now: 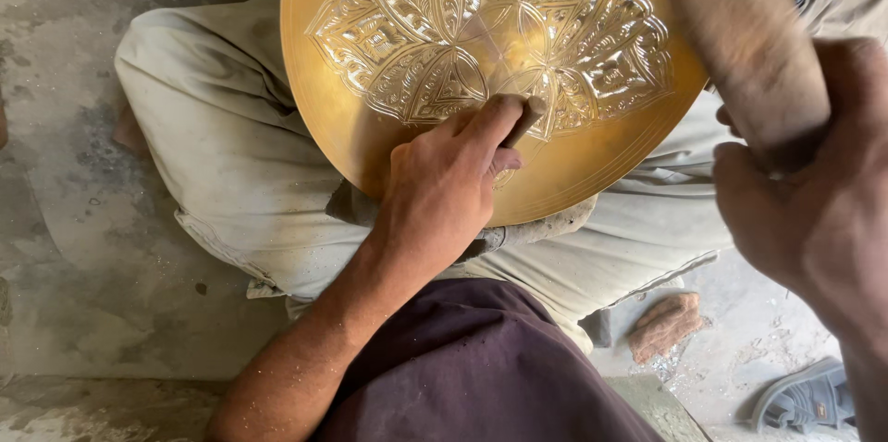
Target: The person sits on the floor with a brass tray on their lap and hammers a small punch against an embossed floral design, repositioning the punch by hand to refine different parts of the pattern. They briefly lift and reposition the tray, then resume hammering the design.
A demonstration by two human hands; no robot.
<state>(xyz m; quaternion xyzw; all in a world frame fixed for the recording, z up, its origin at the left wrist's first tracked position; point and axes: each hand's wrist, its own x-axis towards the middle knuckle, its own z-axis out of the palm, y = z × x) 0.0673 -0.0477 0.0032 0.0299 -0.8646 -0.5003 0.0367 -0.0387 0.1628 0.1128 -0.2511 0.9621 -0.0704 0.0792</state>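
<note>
Head view | left hand (444,188) grips chisel (521,123) on brass plate (370,141) | right hand (814,188) grips mallet (740,35)

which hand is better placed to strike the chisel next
Right. The right hand grips the wooden mallet raised above the brass plate; the left hand holds the chisel against it.

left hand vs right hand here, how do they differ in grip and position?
The left hand rests on the brass plate, pinching a thin chisel against the engraved pattern; the right hand is off the plate, beside its edge, fist wrapped around a thick wooden handle. Left appears sharp, right close and blurred. Both are bare, each gripping a tool.
</note>
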